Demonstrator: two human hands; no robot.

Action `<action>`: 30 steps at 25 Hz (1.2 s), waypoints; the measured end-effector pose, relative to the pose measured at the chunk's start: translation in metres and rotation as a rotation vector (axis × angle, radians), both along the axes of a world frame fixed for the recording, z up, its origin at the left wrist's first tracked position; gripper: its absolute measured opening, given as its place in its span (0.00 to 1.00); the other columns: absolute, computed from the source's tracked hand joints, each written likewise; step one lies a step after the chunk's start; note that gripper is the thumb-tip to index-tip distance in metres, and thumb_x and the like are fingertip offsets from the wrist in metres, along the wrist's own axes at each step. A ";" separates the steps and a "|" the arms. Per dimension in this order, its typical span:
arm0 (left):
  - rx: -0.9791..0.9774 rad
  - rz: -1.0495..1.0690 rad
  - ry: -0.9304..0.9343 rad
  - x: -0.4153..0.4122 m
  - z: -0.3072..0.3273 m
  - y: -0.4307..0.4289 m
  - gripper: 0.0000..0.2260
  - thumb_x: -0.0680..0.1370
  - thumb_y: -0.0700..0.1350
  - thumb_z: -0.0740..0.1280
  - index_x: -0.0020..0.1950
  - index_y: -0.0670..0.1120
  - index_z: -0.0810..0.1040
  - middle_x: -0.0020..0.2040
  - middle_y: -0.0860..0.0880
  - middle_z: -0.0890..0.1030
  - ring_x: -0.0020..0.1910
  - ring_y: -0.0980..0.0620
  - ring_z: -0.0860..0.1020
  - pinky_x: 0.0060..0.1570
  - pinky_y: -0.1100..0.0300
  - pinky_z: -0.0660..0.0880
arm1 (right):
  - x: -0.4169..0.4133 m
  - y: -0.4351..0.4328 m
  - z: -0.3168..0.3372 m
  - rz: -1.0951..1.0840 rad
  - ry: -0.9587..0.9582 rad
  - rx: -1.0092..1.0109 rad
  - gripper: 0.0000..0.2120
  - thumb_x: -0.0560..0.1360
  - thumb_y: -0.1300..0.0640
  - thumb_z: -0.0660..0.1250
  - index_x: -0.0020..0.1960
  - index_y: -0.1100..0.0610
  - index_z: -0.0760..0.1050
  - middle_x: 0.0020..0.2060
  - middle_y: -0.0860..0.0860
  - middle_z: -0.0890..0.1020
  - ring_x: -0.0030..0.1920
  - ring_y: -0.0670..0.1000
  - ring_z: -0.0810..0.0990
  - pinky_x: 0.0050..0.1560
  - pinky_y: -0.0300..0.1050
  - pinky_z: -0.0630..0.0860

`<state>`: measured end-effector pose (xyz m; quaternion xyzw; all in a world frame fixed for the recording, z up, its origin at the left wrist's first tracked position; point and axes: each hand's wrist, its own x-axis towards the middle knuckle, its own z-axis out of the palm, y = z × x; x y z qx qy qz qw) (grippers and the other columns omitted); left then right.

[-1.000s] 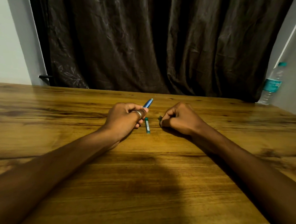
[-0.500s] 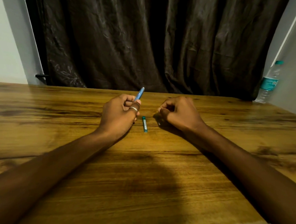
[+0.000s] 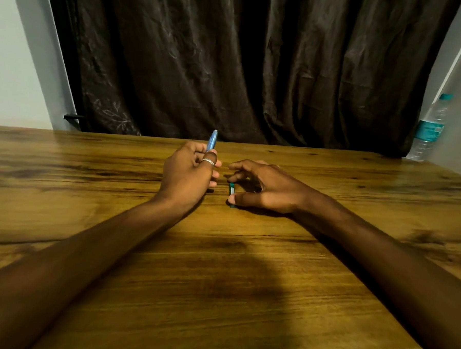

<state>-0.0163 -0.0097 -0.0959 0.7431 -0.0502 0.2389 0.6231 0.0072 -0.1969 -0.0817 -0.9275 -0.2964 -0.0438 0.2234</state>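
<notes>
My left hand point(image 3: 189, 176) grips a blue pen point(image 3: 212, 141) with its free end pointing up and away; a silver ring sits on one finger. A small green-and-white case point(image 3: 232, 191) lies flat on the wooden table point(image 3: 218, 280) between my hands. My right hand point(image 3: 266, 188) is spread low over the case. Its thumb tip touches the case's near end and its fingertips hover just past the far end. The lower part of the pen is hidden inside my left fist.
A clear water bottle point(image 3: 429, 128) with a teal cap and label stands at the table's far right corner by the wall. A dark curtain point(image 3: 243, 63) hangs behind the table's far edge.
My right hand has uncurled from a fist and spread over the green case, thumb now on its near end. My left hand has tipped the pen more upright.
</notes>
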 end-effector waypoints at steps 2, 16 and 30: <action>-0.016 0.003 0.011 0.002 0.000 0.000 0.06 0.83 0.46 0.64 0.59 0.48 0.77 0.47 0.50 0.85 0.36 0.59 0.82 0.33 0.63 0.79 | -0.002 -0.001 0.002 0.000 0.026 -0.002 0.39 0.71 0.40 0.75 0.76 0.50 0.66 0.66 0.45 0.80 0.69 0.49 0.73 0.71 0.58 0.68; 0.002 -0.187 0.193 -0.009 0.010 0.004 0.09 0.79 0.52 0.70 0.52 0.48 0.83 0.37 0.48 0.83 0.35 0.53 0.80 0.32 0.58 0.75 | 0.001 0.008 -0.008 -0.146 -0.470 0.198 0.54 0.62 0.27 0.71 0.78 0.51 0.56 0.65 0.47 0.75 0.66 0.48 0.67 0.61 0.45 0.59; 0.189 -0.256 0.170 -0.010 0.008 0.010 0.06 0.79 0.45 0.72 0.55 0.48 0.85 0.51 0.48 0.86 0.52 0.51 0.83 0.48 0.60 0.78 | -0.012 0.007 0.005 -0.122 -0.132 0.641 0.07 0.78 0.58 0.71 0.53 0.49 0.84 0.48 0.44 0.85 0.50 0.40 0.82 0.51 0.44 0.80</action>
